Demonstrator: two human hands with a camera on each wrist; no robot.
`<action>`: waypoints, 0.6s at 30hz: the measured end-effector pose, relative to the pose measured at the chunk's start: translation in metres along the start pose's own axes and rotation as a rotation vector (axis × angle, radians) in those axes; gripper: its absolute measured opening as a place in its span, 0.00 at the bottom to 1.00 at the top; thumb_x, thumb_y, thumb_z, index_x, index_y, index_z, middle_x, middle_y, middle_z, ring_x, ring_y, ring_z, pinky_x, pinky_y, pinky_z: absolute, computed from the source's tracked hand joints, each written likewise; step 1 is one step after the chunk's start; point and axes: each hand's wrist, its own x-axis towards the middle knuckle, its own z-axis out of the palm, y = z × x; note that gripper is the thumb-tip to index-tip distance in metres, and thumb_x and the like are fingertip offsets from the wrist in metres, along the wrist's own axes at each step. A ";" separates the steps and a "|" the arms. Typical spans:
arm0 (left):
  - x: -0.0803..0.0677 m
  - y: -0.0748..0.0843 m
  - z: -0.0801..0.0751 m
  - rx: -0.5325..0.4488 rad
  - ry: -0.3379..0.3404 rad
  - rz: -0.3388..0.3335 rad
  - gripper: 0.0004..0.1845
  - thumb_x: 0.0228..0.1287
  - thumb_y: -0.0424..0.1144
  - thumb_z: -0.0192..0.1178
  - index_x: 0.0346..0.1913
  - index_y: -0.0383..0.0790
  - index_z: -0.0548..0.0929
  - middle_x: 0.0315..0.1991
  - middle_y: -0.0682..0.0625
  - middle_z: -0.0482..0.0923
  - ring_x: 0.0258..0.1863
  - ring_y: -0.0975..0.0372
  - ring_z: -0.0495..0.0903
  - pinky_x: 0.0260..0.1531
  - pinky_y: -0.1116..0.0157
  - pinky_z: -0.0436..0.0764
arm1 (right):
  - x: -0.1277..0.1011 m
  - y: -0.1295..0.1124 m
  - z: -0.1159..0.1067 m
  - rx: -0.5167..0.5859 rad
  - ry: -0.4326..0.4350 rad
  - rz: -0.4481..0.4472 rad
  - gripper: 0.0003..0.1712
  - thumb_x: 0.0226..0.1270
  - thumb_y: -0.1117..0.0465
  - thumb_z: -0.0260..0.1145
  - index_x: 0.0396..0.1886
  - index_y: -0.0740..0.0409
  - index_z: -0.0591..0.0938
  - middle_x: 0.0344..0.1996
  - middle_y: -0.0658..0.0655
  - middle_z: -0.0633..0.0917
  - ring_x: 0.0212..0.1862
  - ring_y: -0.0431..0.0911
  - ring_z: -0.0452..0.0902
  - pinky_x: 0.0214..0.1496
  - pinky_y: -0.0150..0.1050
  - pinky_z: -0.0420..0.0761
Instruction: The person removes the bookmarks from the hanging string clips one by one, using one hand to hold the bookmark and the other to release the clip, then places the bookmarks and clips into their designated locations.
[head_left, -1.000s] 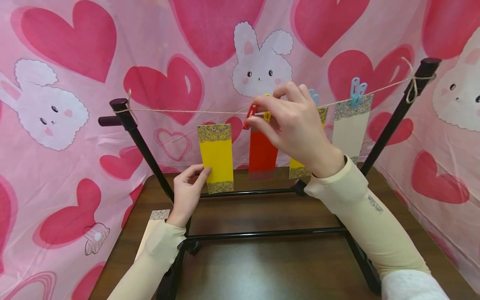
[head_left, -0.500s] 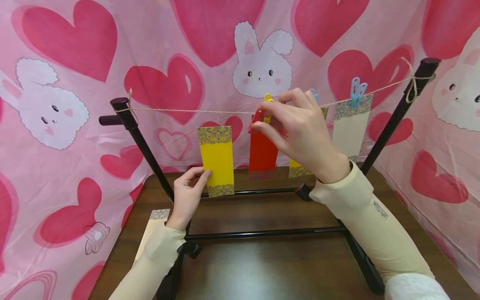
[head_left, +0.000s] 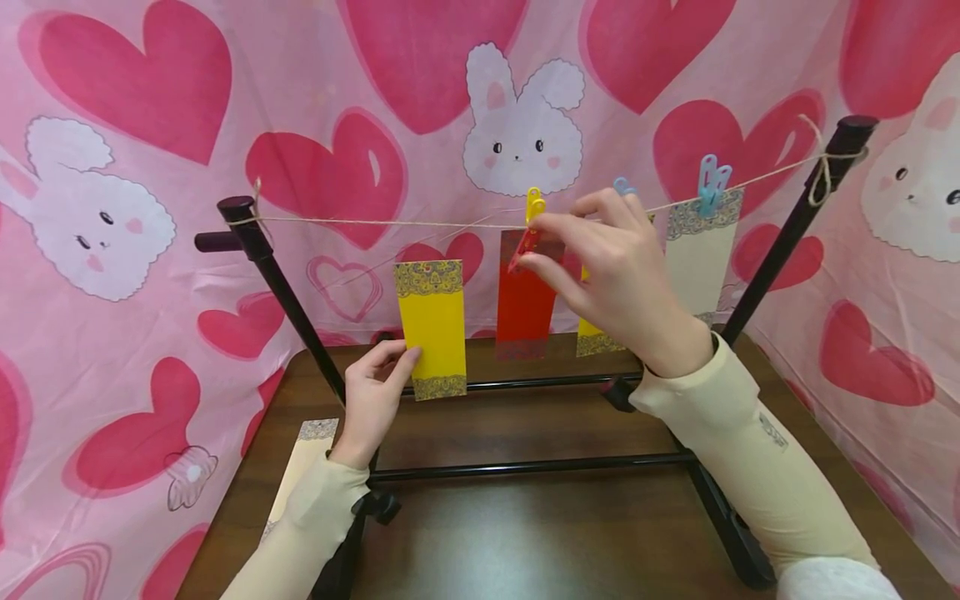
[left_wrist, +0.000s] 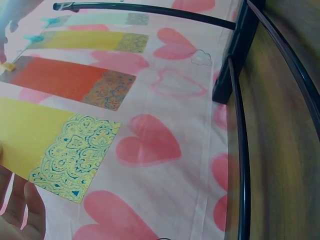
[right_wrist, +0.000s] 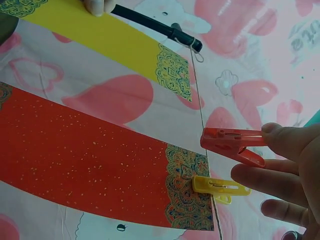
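My left hand pinches the left edge of a yellow paper card with patterned bands at both ends. The card is upright, its top edge below the string. Between thumb and fingers my right hand holds a red clothespin, its tip close to the string in the right wrist view. Just beside it, a yellow clothespin fastens a red card to the string. Farther right hang another yellow card, partly hidden by my right hand, and a cream card under a blue clothespin.
The string runs between two posts of a black frame on a brown wooden table. Low crossbars join its sides. A cream card lies on the table by my left forearm. A pink heart-and-rabbit cloth hangs behind.
My right hand has shifted right and slightly down with the red clothespin, which now tilts more, showing the yellow clothespin. The yellow card in my left hand has sunk a little below the string.
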 end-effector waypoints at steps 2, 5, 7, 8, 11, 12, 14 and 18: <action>0.000 0.000 0.000 0.005 0.000 0.005 0.06 0.69 0.30 0.69 0.44 0.30 0.89 0.36 0.58 0.86 0.33 0.65 0.82 0.40 0.73 0.83 | -0.002 0.001 0.000 -0.005 -0.003 0.005 0.23 0.64 0.55 0.78 0.53 0.66 0.87 0.36 0.63 0.89 0.48 0.58 0.74 0.49 0.52 0.70; -0.001 -0.001 -0.001 -0.001 0.000 0.004 0.07 0.69 0.29 0.69 0.45 0.29 0.89 0.36 0.58 0.87 0.34 0.65 0.82 0.40 0.72 0.83 | -0.004 0.001 -0.001 -0.013 -0.007 0.009 0.24 0.64 0.55 0.78 0.54 0.65 0.86 0.37 0.63 0.89 0.48 0.58 0.74 0.50 0.52 0.71; -0.002 0.000 -0.001 -0.003 0.000 -0.004 0.07 0.68 0.29 0.69 0.45 0.29 0.89 0.36 0.58 0.87 0.34 0.65 0.83 0.41 0.72 0.84 | -0.005 0.001 -0.001 -0.013 -0.005 0.010 0.24 0.64 0.55 0.78 0.54 0.65 0.86 0.36 0.63 0.88 0.48 0.58 0.74 0.49 0.51 0.72; -0.002 0.000 -0.001 -0.003 0.000 -0.008 0.07 0.69 0.29 0.68 0.45 0.29 0.89 0.36 0.58 0.87 0.34 0.65 0.83 0.41 0.72 0.84 | -0.006 0.001 -0.001 -0.012 -0.002 0.010 0.24 0.64 0.55 0.78 0.54 0.65 0.86 0.35 0.63 0.88 0.48 0.58 0.74 0.49 0.51 0.72; -0.003 0.000 0.000 0.006 -0.004 -0.017 0.07 0.69 0.29 0.68 0.45 0.29 0.89 0.37 0.58 0.87 0.34 0.65 0.84 0.42 0.72 0.84 | -0.009 0.002 -0.002 -0.013 0.007 0.009 0.24 0.63 0.55 0.79 0.54 0.65 0.86 0.35 0.63 0.87 0.48 0.58 0.74 0.47 0.50 0.72; -0.004 0.000 0.000 0.009 -0.005 -0.018 0.07 0.70 0.30 0.67 0.45 0.29 0.89 0.37 0.57 0.87 0.35 0.65 0.84 0.43 0.72 0.84 | -0.009 0.002 -0.002 -0.014 0.008 0.009 0.24 0.63 0.55 0.79 0.54 0.65 0.86 0.35 0.63 0.87 0.47 0.58 0.74 0.46 0.50 0.71; -0.004 0.000 0.001 0.010 -0.006 -0.020 0.07 0.70 0.30 0.67 0.45 0.29 0.89 0.38 0.55 0.88 0.35 0.64 0.84 0.43 0.72 0.84 | -0.011 0.002 -0.002 -0.016 0.010 0.011 0.24 0.63 0.55 0.79 0.54 0.65 0.86 0.35 0.64 0.87 0.47 0.58 0.74 0.45 0.49 0.71; -0.005 -0.001 0.001 0.008 -0.011 -0.014 0.07 0.70 0.31 0.68 0.45 0.30 0.89 0.38 0.53 0.88 0.35 0.64 0.85 0.43 0.71 0.85 | -0.014 0.003 -0.002 -0.016 0.004 0.022 0.26 0.62 0.55 0.80 0.55 0.65 0.86 0.37 0.64 0.87 0.46 0.58 0.74 0.44 0.48 0.70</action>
